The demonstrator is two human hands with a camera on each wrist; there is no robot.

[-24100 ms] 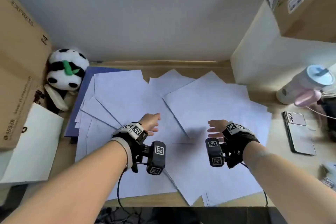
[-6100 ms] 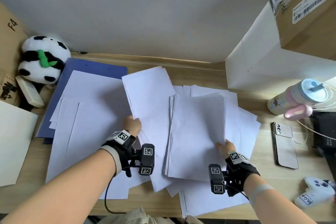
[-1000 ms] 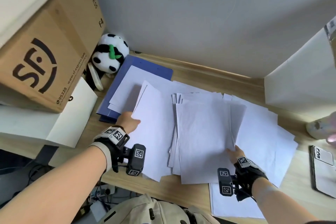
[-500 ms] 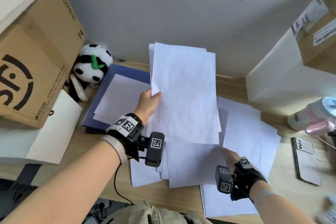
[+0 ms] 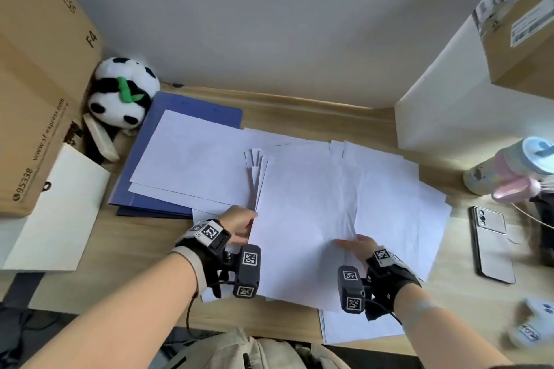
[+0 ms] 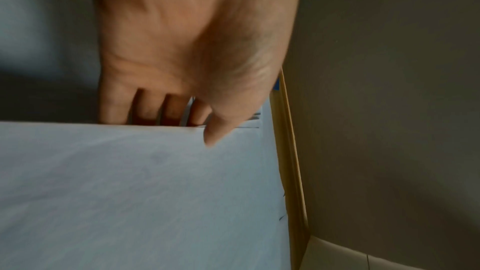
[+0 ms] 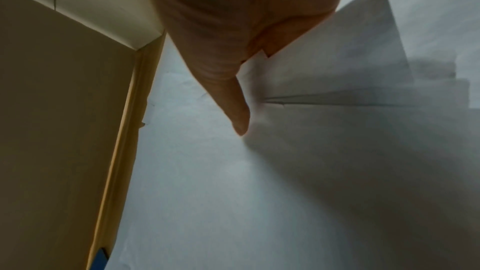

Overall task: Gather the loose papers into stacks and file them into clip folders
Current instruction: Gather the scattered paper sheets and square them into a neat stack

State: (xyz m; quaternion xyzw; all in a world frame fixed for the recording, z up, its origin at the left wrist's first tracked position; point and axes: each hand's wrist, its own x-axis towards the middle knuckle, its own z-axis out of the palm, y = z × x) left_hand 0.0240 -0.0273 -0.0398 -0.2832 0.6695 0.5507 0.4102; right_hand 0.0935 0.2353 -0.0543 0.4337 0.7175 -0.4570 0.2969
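A stack of white papers [image 5: 302,219] lies in the middle of the wooden desk [image 5: 144,252], with its sheets fanned out at the far left corner. My left hand [image 5: 239,226] grips its left edge; in the left wrist view the thumb [image 6: 213,134] lies on top of the papers [image 6: 130,192] and the fingers go under. My right hand [image 5: 355,246] pinches the stack's right side, thumb [image 7: 239,118] on top, fingers hidden beneath. More loose sheets [image 5: 404,204] spread out to the right. Two sheets [image 5: 192,159] rest on the blue clip folders [image 5: 198,105] at the left.
A panda plush [image 5: 123,93] and a cardboard box [image 5: 36,84] stand at the back left. A white box [image 5: 467,99] stands at the right, with a pink bottle [image 5: 515,171], a phone [image 5: 491,244] and a blurred game controller [image 5: 533,326]. One sheet [image 5: 359,329] overhangs the front edge.
Half a second ago my left hand held a bundle of sheets raised upright. That bundle now lies flat on the middle stack, and my right hand has come onto its right side.
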